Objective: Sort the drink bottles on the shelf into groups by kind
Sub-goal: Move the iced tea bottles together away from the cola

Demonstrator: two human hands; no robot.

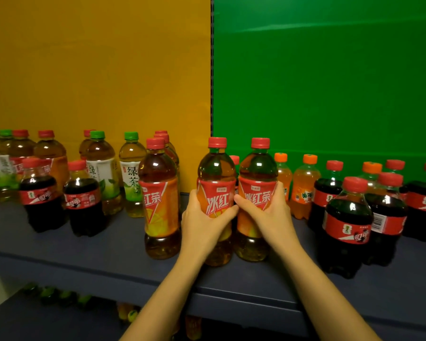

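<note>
Two iced red tea bottles with red caps stand side by side at the middle of the shelf point(108, 257). My left hand point(202, 217) grips the left one point(215, 173) around its label. The right one point(257, 173) is held the same way by my right hand point(266, 212). A third iced red tea bottle point(160, 200) stands free just left of them. Two small cola bottles point(43, 198) sit at the left front, with green tea bottles point(132, 173) and more red tea behind them. On the right stand orange soda bottles point(304, 185) and several cola bottles point(347, 227).
The back wall is a yellow panel point(96, 70) on the left and a green panel point(330, 70) on the right. A lower shelf point(47, 321) below holds green-capped bottles point(59, 295). Bare shelf surface lies in front of the left bottles.
</note>
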